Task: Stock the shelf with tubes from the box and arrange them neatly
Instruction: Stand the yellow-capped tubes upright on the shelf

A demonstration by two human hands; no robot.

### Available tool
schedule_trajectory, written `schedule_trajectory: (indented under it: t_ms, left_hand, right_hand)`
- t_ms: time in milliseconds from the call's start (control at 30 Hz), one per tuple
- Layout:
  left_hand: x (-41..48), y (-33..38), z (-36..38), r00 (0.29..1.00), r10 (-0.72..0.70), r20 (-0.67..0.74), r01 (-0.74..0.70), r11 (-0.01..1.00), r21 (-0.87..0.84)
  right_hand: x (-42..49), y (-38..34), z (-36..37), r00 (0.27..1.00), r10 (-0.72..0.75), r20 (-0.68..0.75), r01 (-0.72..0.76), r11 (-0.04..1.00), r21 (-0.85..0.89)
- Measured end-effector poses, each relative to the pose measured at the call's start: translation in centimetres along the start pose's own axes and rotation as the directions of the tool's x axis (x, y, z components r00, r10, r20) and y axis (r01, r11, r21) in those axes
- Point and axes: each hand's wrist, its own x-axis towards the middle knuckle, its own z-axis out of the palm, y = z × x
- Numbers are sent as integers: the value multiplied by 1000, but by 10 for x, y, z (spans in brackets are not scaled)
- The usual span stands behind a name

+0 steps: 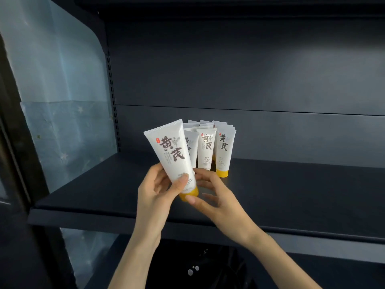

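Item: white tube (pixel 171 155) with orange cap (pixel 188 194), cap down, tilted with its crimped end leaning left. Location: in the air above the front part of the dark shelf (pixel 291 195), just ahead of the stocked group.

Left hand (pixel 160 188): grasping the tube's lower body, thumb across the front label. Right hand (pixel 210 190): fingers half curled, thumb touching the cap, the other fingers loose near the base; not a full grip.

Stocked tubes (pixel 210 147): a cluster standing on their caps, packed in overlapping rows, labels forward. The box is not in view.

Risks, as judged:
- Tubes on narrow caps are top-heavy; a knuckle or the incoming tube brushing the front row could topple several.
- Set down at its present tilt, the tube would likely fall.
- The glossy body may slip if the left hand lets go before the cap sits flat.
- Crowded placement could spoil the row line.
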Motion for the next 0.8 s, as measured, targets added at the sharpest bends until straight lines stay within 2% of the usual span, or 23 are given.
schedule_trajectory:
  t_ms: [100, 367, 567, 633, 700, 733, 800]
  left_hand:
    - [1, -3, 6, 999, -3, 40, 4, 1000, -6]
    - [-1, -8, 11, 994, 39, 105, -45, 997, 63]
    - [2, -6, 4, 976, 19, 219, -59, 982, 177]
    - [1, -6, -1, 967, 4, 255, -79, 955, 284]
    - [1, -7, -10, 964, -14, 267, -120, 869, 480]
    - [1, -8, -16, 964, -34, 264, -141, 776, 615]
    - [2, -12, -29, 967, -62, 248, -188, 483, 855]
  right_hand:
    - [-3, -3, -1, 998, -58, -26, 59, 998, 19]
    - [-4, -2, -6, 991, -15, -134, 26, 997, 79]
    - [-5, 5, -6, 991, -10, -131, 23, 995, 99]
    - [-3, 8, -8, 991, 3, -136, 11, 995, 103]
    - [2, 12, -12, 987, 24, -156, -9, 995, 100]
    - [5, 15, -16, 985, 37, -170, -21, 995, 97]
    - [13, 19, -24, 978, 67, -199, -52, 996, 78]
